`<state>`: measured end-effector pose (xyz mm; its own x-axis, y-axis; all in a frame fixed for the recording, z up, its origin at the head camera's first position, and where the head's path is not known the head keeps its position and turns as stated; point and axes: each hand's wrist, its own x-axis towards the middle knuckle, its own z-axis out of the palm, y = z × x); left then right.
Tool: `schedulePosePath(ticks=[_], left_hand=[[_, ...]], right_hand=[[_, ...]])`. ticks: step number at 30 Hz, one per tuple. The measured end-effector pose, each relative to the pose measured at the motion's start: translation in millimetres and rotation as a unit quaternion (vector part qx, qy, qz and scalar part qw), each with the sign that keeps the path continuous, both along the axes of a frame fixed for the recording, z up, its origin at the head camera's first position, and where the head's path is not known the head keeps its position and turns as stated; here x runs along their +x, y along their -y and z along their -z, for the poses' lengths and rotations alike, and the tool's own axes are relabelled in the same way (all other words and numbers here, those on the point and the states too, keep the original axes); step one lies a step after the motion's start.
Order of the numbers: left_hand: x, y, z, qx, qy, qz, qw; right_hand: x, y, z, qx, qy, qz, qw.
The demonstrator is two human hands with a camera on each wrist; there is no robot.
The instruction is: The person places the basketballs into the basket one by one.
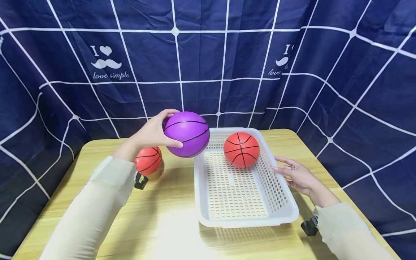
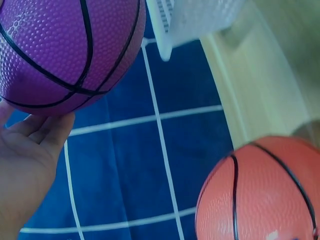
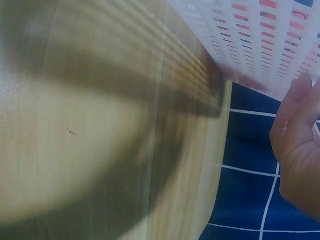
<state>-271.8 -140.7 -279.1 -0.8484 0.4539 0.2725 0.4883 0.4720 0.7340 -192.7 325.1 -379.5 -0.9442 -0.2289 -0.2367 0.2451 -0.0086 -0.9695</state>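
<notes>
- Head view: your left hand [image 1: 151, 133] grips the purple ball [image 1: 191, 135], fingers round its far side and thumb across its front, at ten o'clock from the middle of the white basket [image 1: 243, 222]. Only here do you see the whole basket, with a red ball [image 1: 241, 150] inside at twelve o'clock.
- Head view: the second red ball [image 1: 150, 161] sits on the table [image 1: 172, 224] between nine and ten o'clock from the basket, partly hidden by your left wrist. Your right hand [image 1: 297, 176] is at three o'clock, fingers spread and fairly straight, tips at the basket's outer side.
- Head view: the basket is a rounded rectangle pierced with slots; the table has wood grain; the dark blue curtain [image 1: 201, 54] carries white lines, its lettering cut by a fold between one and two o'clock.
- Left wrist view: the purple ball's pebbled skin and black grooves show at ten o'clock, cropped above and left, with your fingers beneath. The second red ball is cut off at four o'clock. You cannot tell whether purple ball and basket touch.
- Right wrist view: red shows through the slots between one and two o'clock; your right hand is cropped at three. A small dark mark [image 3: 72, 132] on the table lies at nine.
</notes>
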Motion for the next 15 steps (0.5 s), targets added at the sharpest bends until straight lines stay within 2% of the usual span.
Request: schedulePosePath(ticks=[8, 15], left_hand=[[5.2, -32.1, 8.4, 0.018, 0.000, 0.013, 0.9997], [16.8, -66.2, 16.2, 0.029, 0.003, 0.034, 0.9990]], right_hand=[[0.4, -0.5, 0.4, -0.002, 0.001, 0.000, 1.0000], [-1.1, -1.2, 1.3, -0.002, -0.004, -0.007, 1.0000]])
